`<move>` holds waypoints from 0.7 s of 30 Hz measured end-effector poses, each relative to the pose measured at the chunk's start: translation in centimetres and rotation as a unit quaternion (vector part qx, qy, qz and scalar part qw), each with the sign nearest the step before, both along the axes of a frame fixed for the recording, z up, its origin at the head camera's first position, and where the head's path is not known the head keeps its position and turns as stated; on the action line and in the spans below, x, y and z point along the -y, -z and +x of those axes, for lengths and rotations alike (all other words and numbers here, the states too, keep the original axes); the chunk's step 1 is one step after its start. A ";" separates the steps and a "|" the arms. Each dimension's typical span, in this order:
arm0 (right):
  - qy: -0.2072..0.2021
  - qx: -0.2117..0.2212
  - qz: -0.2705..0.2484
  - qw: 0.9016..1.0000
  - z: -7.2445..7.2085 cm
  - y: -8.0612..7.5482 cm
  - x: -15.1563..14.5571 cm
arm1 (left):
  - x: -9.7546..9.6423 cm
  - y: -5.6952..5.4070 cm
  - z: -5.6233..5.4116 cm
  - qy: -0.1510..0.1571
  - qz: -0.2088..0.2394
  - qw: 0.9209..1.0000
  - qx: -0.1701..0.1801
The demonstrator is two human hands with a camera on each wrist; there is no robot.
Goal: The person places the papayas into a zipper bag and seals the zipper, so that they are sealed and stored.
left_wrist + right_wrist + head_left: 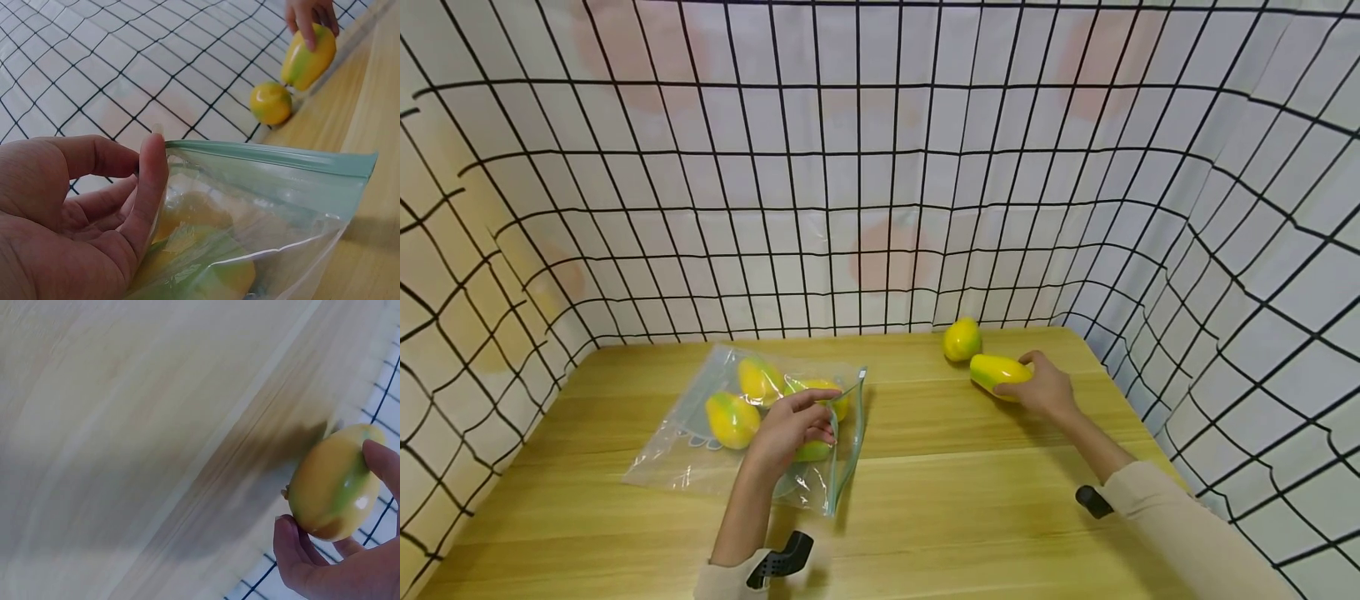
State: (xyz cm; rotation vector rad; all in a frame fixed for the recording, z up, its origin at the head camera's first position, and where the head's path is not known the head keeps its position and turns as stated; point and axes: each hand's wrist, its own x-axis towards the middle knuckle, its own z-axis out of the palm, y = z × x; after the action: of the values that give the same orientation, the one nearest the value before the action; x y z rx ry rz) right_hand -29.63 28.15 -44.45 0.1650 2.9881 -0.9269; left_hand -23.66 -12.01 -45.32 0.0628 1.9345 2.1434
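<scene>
My right hand (1045, 387) grips a shiny yellow-green papaya (991, 372) near the table's back right. In the right wrist view, thumb and fingers curl round the papaya (331, 481), and a small stem shows at one end. A second papaya (962, 340) sits just behind it, by the netting. On the left lies a clear zip bag (658, 467) with several papayas (732, 421) inside. My left hand (790, 429) pinches the bag's green zip edge (262, 156) between thumb and forefinger. Part of the bag's contents is hidden behind this hand.
Black grid netting (895, 208) over white cloth walls the table (940, 517) at the back and both sides. A black wrist device (786, 558) is on the left wrist and another (1093, 502) on the right.
</scene>
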 end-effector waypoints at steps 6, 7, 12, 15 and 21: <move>-0.032 0.000 0.000 0.999 0.6 -0.6 2.0 | 0.1 0.0 0.1 -0.002 0.002 1.000 0.001; -0.037 -0.002 0.000 0.999 0.6 -0.6 2.4 | 0.1 0.0 0.1 -0.002 0.003 1.000 0.000; -0.064 -0.006 -0.014 0.998 0.9 -0.9 4.6 | 0.1 -0.1 0.0 -0.004 0.005 1.000 0.002; -0.082 -0.007 -0.021 0.996 1.3 -1.2 6.0 | 0.1 -0.2 0.0 -0.003 0.004 1.000 0.002; -0.105 -0.004 -0.040 0.994 2.3 -1.6 9.0 | 0.0 -0.2 0.0 -0.005 0.003 1.000 0.005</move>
State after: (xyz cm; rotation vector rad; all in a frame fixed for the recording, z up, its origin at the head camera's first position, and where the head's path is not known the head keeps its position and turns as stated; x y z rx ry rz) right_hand -27.36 19.16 -42.82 -0.1498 2.8960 -1.0198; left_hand -23.66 -12.05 -45.17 0.0437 1.9280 2.1519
